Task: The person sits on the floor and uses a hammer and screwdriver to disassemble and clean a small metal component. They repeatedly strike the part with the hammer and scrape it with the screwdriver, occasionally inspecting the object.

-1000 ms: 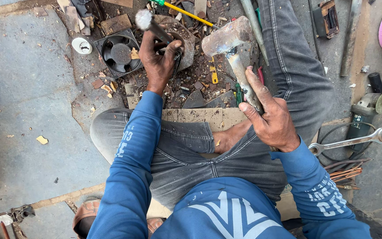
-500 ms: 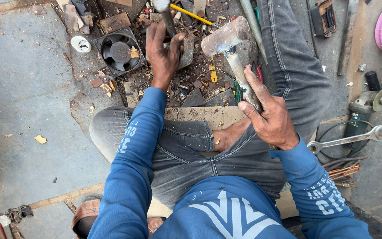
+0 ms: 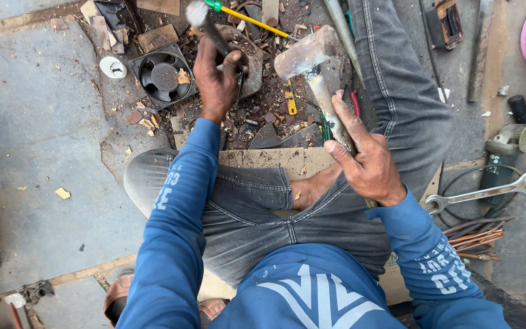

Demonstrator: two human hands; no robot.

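- Right hand [image 3: 369, 167], fingers wrapped on the hammer [image 3: 312, 67], its head raised just right of the chisel [image 3: 211, 30].
- Left hand [image 3: 217, 82] grips the chisel upright on the scrap part [image 3: 252, 73], right of the black fan [image 3: 164, 76].
- Judged midway: part still unbroken, fragments lie around.

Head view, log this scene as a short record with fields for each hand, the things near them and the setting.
left hand: grips a dark rod-like tool stood on a metal part
right hand: grips the handle of a hammer, head raised
nearby: black fan, yellow screwdriver, wrench, grinder
setting: person seated on concrete floor with scrap strewn around
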